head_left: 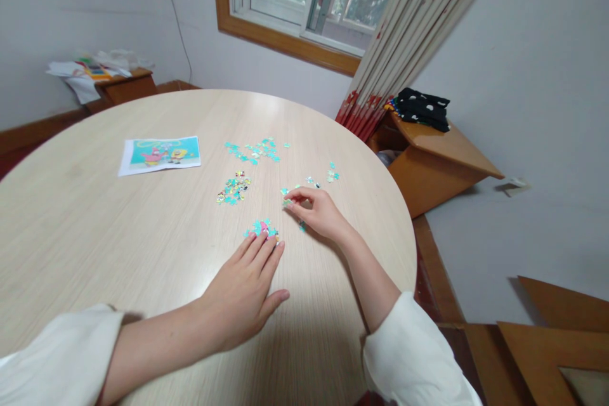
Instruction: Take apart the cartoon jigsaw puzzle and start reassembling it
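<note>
My left hand (250,285) lies flat, fingers stretched out and thumb apart, its fingertips touching a small pile of turquoise and pink jigsaw pieces (261,226). To its right, my right hand (320,210) pinches a small greenish jigsaw piece (287,203) between thumb and fingertips, close to the tabletop. A few loose pieces lie around the right hand, partly hidden by it. Further off is a pile of mixed turquoise and yellow pieces (234,188). Beyond that pile spreads a group of mostly turquoise pieces (257,151).
A printed cartoon picture sheet (164,155) lies on the round wooden table (95,216), left of the piles. Several pieces (332,172) sit at the right. Beyond the table stand a wooden cabinet (438,158) with dark cloth on top and a curtain (404,25).
</note>
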Action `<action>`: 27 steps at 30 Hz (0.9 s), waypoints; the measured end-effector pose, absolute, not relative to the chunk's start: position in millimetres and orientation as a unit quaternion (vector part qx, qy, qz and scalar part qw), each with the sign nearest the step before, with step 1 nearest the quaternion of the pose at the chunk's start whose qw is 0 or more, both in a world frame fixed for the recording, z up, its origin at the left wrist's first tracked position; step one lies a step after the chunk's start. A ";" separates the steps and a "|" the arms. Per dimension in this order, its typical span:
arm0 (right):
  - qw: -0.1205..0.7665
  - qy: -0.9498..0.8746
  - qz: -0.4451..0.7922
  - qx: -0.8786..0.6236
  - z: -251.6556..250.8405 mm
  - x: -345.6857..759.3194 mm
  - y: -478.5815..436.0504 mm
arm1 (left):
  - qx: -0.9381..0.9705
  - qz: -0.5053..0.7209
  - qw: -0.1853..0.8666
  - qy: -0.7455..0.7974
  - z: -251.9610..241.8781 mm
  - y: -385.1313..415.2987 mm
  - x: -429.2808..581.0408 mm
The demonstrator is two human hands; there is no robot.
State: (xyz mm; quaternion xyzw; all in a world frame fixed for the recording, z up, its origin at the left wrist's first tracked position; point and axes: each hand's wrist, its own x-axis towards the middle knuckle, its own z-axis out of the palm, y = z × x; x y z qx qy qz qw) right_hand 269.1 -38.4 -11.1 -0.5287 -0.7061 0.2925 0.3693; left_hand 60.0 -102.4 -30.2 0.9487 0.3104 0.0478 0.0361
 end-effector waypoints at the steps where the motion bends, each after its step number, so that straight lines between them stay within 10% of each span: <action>1: 0.380 -0.699 0.298 -0.528 -11.4 268.9 -38.1 | 0.948 0.046 0.036 0.312 -29.6 -102.5 60.3; 27: 0.447 -0.558 0.481 -0.507 -8.0 266.5 -37.6 | 0.949 0.022 0.031 0.312 -21.1 -101.6 62.1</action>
